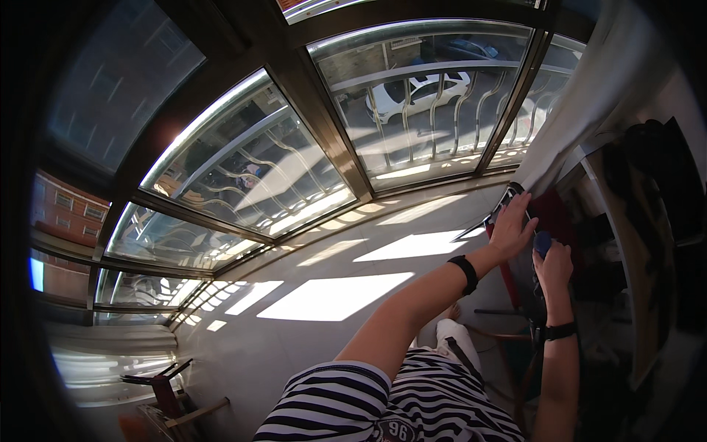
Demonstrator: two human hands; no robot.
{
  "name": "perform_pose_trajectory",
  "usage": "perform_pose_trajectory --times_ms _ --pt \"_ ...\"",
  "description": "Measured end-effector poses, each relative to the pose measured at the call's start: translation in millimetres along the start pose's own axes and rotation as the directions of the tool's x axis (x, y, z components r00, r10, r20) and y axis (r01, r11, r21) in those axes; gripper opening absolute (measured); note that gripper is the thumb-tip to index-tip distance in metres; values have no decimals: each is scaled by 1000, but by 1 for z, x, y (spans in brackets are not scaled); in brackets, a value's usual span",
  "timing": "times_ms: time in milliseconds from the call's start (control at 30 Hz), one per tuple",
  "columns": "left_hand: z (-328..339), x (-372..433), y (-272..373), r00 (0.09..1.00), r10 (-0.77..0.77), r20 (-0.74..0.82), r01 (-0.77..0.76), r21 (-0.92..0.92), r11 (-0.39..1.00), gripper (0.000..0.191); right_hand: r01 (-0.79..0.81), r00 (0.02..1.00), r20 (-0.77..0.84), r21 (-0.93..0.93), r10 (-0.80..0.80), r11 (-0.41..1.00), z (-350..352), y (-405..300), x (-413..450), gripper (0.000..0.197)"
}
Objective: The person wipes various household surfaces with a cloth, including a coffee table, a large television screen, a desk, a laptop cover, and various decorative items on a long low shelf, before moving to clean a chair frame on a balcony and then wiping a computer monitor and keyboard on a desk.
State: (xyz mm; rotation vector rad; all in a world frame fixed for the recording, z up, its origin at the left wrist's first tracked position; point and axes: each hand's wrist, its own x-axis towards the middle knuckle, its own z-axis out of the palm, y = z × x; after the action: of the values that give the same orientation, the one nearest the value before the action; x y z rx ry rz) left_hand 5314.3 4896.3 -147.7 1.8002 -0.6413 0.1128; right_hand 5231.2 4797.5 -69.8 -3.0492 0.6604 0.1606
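Note:
My right hand [554,271] is closed on a tool with a rounded blue handle [542,243]; a thin shaft runs from it toward my left hand, like a screwdriver's. Beyond it, my left hand [511,229] lies against the top of a frame with a black curved end [515,189] and a red tube [509,284]. The left fingers point away from me, and whether they grip the frame is hidden. Shadow hides most of what is under both hands. Each wrist wears a black band.
Tall metal-framed windows [331,127] curve around the front and left, with a railing and a white car outside. A pale curtain [580,105] hangs at the right beside dark furniture [635,221]. Sunlit patches cross the tiled floor [309,337]. Wooden furniture [165,395] stands lower left.

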Motion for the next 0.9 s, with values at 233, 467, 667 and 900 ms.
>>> perform_pose_trajectory --times_ms 233,467,667,900 --pt "-16 23 -4 985 -171 38 175 -144 974 53 117 993 -28 74 -115 990 11 -35 71 24" --pt "-20 51 -27 972 -199 -126 194 -52 980 54 246 966 40 136 -254 960 16 -54 138 30" --pt "-35 57 -47 930 -329 -166 317 -92 944 53 224 905 350 87 -240 971 17 -83 182 43" --pt "-49 65 -71 920 -390 -16 390 -31 920 56 255 790 533 164 -303 953 54 -66 236 57"
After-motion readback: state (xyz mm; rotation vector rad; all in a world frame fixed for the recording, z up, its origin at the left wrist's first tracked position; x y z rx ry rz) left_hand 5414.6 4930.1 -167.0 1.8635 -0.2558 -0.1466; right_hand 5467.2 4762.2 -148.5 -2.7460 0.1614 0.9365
